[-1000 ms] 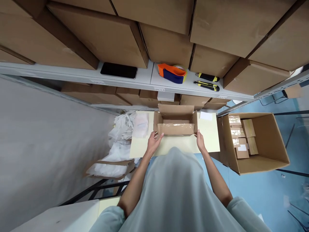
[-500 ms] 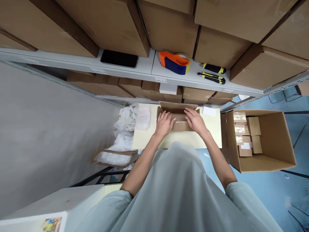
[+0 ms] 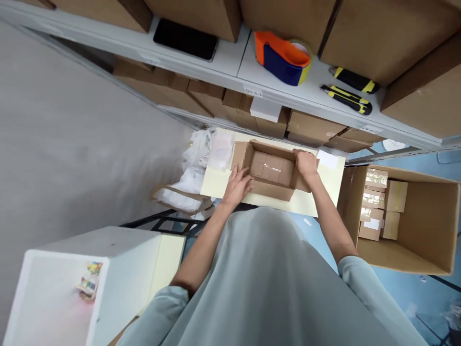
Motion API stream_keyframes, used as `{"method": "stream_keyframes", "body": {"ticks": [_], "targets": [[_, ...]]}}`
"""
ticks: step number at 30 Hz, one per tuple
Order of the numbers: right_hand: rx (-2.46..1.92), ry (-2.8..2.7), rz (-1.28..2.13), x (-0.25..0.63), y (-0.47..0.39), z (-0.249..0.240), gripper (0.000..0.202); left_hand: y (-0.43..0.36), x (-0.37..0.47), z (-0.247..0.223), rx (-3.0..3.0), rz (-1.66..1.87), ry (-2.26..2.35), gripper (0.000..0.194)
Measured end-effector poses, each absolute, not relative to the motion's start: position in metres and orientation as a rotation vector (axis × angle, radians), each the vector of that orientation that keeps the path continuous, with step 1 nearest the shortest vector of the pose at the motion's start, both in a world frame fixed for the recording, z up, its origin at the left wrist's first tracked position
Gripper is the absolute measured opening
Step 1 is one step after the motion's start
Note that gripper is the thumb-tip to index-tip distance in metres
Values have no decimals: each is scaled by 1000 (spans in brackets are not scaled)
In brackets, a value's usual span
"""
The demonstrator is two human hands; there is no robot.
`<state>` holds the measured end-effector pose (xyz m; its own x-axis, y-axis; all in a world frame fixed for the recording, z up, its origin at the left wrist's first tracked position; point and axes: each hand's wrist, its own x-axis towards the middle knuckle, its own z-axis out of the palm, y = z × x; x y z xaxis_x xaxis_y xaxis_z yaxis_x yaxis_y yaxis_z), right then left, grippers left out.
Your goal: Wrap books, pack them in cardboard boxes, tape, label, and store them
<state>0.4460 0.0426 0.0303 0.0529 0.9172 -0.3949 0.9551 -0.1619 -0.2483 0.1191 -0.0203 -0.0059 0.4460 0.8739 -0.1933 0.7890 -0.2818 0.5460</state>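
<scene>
A small cardboard box stands with its top open on the pale yellow tabletop. Its inside shows bare cardboard, with a shiny strip along the bottom seam. My left hand touches the front left corner, its fingers stretched out and spread beside the left flap. At the back right corner, my right hand has its fingers bent over the box edge, gripping it. The right flap hangs outward below that hand.
Above the table, a shelf holds a phone, a tape dispenser and two box cutters. Right of the table, a large carton contains several small boxes. Plastic bags lie at the left.
The box's top flaps have been spread outward, baring the inside. My right hand has moved to the back right corner, my left to the front left. The view has shifted and tilted.
</scene>
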Motion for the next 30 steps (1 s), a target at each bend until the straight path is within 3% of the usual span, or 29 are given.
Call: {"method": "stream_keyframes", "body": {"ticks": [12, 15, 17, 19, 23, 30], "targets": [[2243, 1927, -396, 413, 33, 58, 47, -13, 119, -20, 2081, 403, 1245, 25], [2450, 2083, -367, 368, 21, 78, 42, -16, 97, -7, 2043, 495, 1137, 43], [2547, 2262, -480, 317, 10, 88, 40, -11, 69, -2, 1994, 575, 1113, 51], [2536, 2380, -810, 251, 3, 88, 39, 4, 30, -8, 1932, 626, 1183, 49], [2431, 1792, -1621, 123, 25, 41, 45, 55, -46, -62, 1789, 568, 1476, 43], [2783, 1137, -1209, 77, 102, -79, 63, 97, -70, -178, 1674, 374, 1484, 62]]}}
